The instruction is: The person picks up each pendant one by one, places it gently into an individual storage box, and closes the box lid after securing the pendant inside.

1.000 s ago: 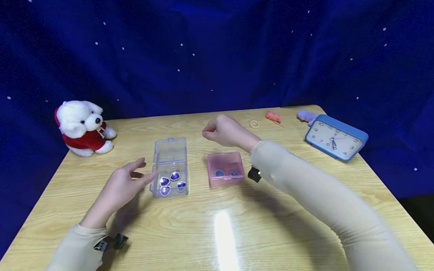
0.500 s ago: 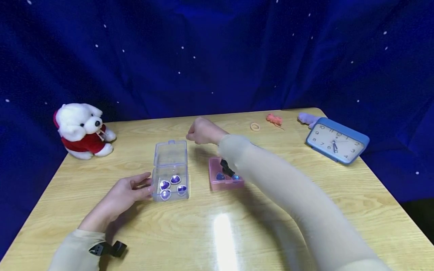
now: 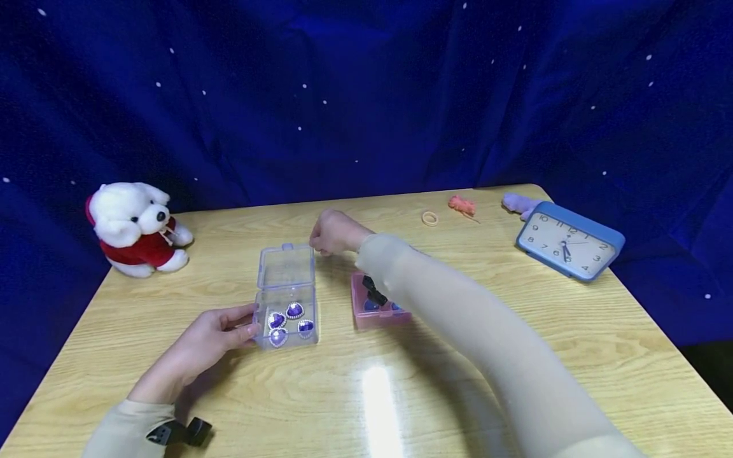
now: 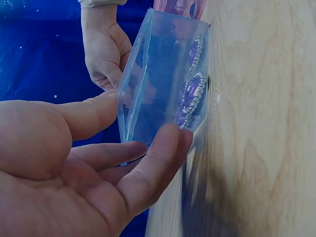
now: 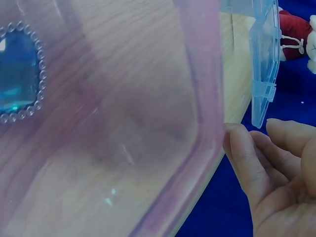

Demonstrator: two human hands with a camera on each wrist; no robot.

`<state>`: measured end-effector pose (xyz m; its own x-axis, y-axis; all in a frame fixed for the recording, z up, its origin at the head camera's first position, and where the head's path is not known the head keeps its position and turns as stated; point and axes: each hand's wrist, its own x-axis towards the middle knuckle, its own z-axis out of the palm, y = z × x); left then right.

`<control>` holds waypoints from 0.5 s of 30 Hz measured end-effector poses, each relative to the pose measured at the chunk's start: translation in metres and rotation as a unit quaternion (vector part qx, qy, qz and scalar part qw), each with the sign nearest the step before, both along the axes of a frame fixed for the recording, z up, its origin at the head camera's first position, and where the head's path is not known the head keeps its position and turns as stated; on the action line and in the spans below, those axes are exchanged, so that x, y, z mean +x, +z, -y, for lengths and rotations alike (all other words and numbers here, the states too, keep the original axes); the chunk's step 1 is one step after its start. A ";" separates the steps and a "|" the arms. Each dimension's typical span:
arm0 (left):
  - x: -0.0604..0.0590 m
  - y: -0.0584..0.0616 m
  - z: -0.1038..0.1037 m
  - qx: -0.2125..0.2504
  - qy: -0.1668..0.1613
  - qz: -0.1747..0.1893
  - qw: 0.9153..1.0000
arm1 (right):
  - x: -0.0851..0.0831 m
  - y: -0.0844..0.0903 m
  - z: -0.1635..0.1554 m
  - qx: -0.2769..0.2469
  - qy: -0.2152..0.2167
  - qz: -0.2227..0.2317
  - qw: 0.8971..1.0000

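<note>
A clear bluish plastic box point(image 3: 286, 299) stands on the table with its lid point(image 3: 286, 266) swung back. Several purple heart-shaped gems point(image 3: 294, 310) with beaded rims lie in it. My left hand point(image 3: 206, 340) holds the box by its left side, thumb and fingers against the wall, as the left wrist view shows. At the lid's far right corner is my right hand point(image 3: 336, 233), its fingers bent. In the right wrist view its thumb and fingers stand apart around that corner; contact is unclear. A pink box point(image 3: 366, 318) with blue gems sits partly beneath the right forearm.
A blue clock point(image 3: 569, 242) stands at the right, near a purple toy figure point(image 3: 518, 203). Farther back lie a small orange toy animal point(image 3: 461, 205) and a beige ring point(image 3: 429, 218). A white plush dog point(image 3: 140, 229) in red sits at the far left.
My right hand has moved left from behind the pink box to the clear box's lid. My left hand has come in against the clear box's left side.
</note>
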<state>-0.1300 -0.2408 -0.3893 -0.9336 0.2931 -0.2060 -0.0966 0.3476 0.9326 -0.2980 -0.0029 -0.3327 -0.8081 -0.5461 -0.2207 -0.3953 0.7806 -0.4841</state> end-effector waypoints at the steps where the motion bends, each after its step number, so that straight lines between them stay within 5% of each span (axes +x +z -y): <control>1: 0.000 0.000 0.000 -0.002 0.001 0.001 1.000 | 0.000 0.000 0.001 0.000 0.001 0.000 1.000; 15: 0.003 -0.002 -0.002 -0.014 0.005 -0.009 1.000 | 0.007 0.011 0.000 -0.063 -0.003 0.008 0.998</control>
